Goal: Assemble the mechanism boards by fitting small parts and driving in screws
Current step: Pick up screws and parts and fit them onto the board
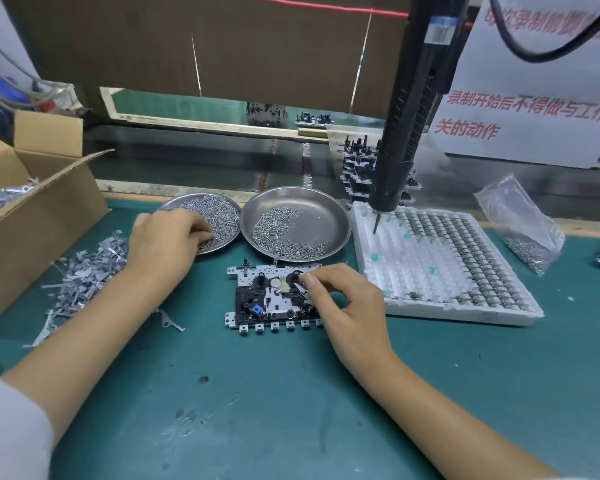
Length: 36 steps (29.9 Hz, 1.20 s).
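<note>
Right hand (pixel 343 303) sits closest, lower centre of the frame, thumb and forefinger pinching a thin silver metal lever piece (pixel 301 288) down onto the black-and-silver mechanism board (pixel 274 299) lying flat on the teal bench mat (pixel 291 410). Looks like the part-fitting step to me, with the lever being seated near the right-hand black spindle.

Left hand (pixel 167 244) is over at centre-left, fingers curled into the shallow round steel dish heaped with small screws (pixel 219 211), seemingly picking one up, though I can't see a screw between the fingertips. A second steel dish of screws (pixel 312 216) sits just beside it on the right.

Further out: a loose pile of grey stamped metal levers (pixel 84 275) at left beside an open cardboard box (pixel 32 209), a white foam tray of small round parts (pixel 458 258) at right, and the black electric screwdriver (pixel 409 109) hanging over that tray's upper left corner.

Next up, I reckon: drop a screw into the lever's hole, then pull the driver down squarely.
</note>
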### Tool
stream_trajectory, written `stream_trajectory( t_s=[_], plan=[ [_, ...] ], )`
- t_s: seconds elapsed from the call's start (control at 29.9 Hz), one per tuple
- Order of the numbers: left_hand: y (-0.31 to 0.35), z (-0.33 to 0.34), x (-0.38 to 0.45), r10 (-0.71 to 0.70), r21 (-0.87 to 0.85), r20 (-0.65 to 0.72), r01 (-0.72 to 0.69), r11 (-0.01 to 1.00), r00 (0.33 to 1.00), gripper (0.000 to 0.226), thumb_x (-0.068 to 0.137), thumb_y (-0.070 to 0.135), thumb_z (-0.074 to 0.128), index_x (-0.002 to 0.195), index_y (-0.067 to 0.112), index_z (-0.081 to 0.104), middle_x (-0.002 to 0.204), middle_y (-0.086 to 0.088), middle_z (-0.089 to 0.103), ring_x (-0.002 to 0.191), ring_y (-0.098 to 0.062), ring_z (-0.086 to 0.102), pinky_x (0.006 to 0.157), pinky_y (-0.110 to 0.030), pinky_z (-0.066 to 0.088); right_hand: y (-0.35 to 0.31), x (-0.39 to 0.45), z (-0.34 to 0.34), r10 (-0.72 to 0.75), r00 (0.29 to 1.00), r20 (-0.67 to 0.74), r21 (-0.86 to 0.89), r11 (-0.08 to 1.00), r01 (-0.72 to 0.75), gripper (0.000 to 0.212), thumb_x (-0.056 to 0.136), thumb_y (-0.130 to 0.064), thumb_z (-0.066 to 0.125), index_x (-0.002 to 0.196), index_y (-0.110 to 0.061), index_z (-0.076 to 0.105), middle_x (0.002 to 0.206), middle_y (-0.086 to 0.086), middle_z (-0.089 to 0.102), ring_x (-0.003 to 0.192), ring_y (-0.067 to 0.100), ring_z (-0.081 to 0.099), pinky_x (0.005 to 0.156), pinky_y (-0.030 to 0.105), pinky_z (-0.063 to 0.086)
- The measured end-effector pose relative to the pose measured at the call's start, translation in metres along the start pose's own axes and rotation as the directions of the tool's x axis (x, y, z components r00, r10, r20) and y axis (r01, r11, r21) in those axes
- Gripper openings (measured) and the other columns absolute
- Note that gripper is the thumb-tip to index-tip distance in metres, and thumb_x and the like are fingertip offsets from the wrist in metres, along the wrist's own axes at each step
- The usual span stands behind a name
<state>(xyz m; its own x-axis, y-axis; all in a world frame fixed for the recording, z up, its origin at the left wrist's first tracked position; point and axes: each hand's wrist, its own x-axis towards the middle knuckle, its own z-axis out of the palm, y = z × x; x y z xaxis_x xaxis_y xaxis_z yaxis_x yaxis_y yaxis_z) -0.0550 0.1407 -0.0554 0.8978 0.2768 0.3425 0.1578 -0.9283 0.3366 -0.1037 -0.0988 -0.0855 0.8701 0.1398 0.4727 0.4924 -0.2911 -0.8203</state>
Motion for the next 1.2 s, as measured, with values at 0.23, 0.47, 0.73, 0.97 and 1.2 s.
stream_trajectory(
  t_s=[0.23,0.47,0.73,0.97,1.2],
  plan=[
    [-0.002,0.004,-0.011,0.069,-0.036,-0.193,-0.078,0.996,0.979,0.012,0.088,0.029,0.066,0.087,0.019,0.072,0.080,-0.012,0.071,0.082,-0.035,0.058,0.078,-0.035,0.034,0.001,0.000,0.000,0.008,1.000,0.009,0.006,1.000,-0.009,0.012,0.089,-0.009,0.064,0.080,-0.010,0.071,0.080,-0.005,0.065,0.076,0.008,0.058,0.066,0.018,0.044],
    [-0.005,0.007,-0.011,0.137,-0.004,-0.250,-0.143,0.990,0.959,0.015,0.090,0.026,0.061,0.083,0.014,0.068,0.072,-0.012,0.068,0.075,-0.033,0.058,0.082,-0.039,0.029,0.002,0.000,0.000,-0.005,1.000,0.008,-0.004,1.000,0.005,0.011,0.089,-0.009,0.064,0.080,-0.010,0.071,0.079,-0.001,0.065,0.076,0.011,0.058,0.069,0.029,0.047],
    [0.020,-0.001,-0.028,0.009,-0.485,-0.256,-0.136,0.864,0.967,0.008,0.087,0.018,0.067,0.087,0.011,0.072,0.072,0.004,0.065,0.065,-0.013,0.059,0.065,-0.018,0.039,-0.008,0.010,0.003,-0.298,0.937,0.183,-0.206,0.920,0.333,0.016,0.088,0.000,0.059,0.100,0.001,0.070,0.096,0.008,0.067,0.090,0.012,0.060,0.082,0.021,0.048],
    [0.031,-0.001,-0.038,-0.129,-0.724,-0.186,-0.046,0.689,0.974,0.009,0.086,0.016,0.067,0.090,0.022,0.071,0.078,0.020,0.064,0.072,0.013,0.058,0.068,0.001,0.038,-0.013,0.084,0.018,0.022,0.952,0.304,-0.614,0.769,0.179,0.039,0.091,0.003,0.047,0.127,-0.008,0.058,0.124,0.010,0.060,0.112,0.024,0.056,0.097,0.031,0.042],
    [0.040,0.007,-0.048,-0.050,-0.751,-0.182,-0.106,0.652,0.982,0.012,0.084,0.010,0.068,0.092,0.019,0.072,0.083,0.009,0.070,0.075,-0.002,0.063,0.075,-0.009,0.046,0.004,0.101,0.021,0.288,0.920,0.266,-0.777,0.628,0.028,0.017,0.089,-0.001,0.056,0.096,0.000,0.072,0.095,0.017,0.070,0.089,0.031,0.065,0.083,0.040,0.052]
  ],
)
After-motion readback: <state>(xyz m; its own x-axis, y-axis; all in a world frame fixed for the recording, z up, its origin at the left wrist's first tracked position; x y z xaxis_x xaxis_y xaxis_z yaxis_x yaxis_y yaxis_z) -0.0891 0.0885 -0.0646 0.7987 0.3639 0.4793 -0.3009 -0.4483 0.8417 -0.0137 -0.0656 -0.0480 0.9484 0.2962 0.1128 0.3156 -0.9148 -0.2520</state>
